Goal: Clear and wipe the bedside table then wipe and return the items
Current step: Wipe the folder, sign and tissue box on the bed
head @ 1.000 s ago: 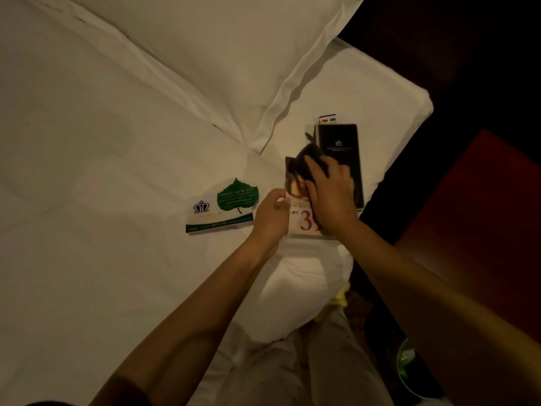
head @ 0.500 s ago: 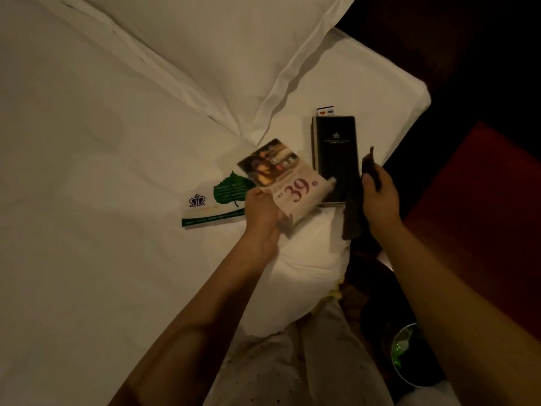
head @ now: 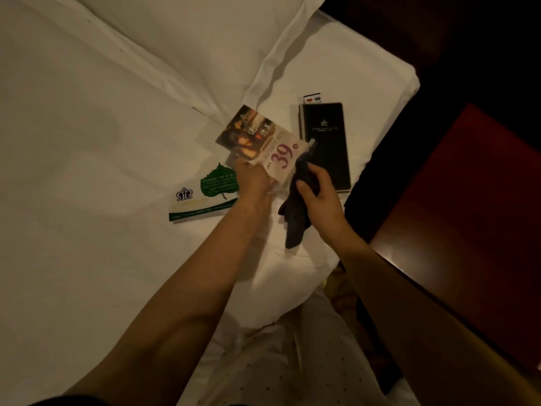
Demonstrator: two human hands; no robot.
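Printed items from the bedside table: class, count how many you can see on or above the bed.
4. The 39 card in the left hand; the leaf card flat on the sheet; the black folder near the bed edge; a small card peeking from behind it. More could be hidden beneath.

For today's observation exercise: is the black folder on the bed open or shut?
Shut. The black folder lies flat on the white bed with its logo cover facing up and no inside pages showing.

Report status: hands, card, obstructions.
Left hand holds the photo promo card printed "39" above the white bed. Right hand grips the dark wiping cloth, beside the card. Nothing in the way.
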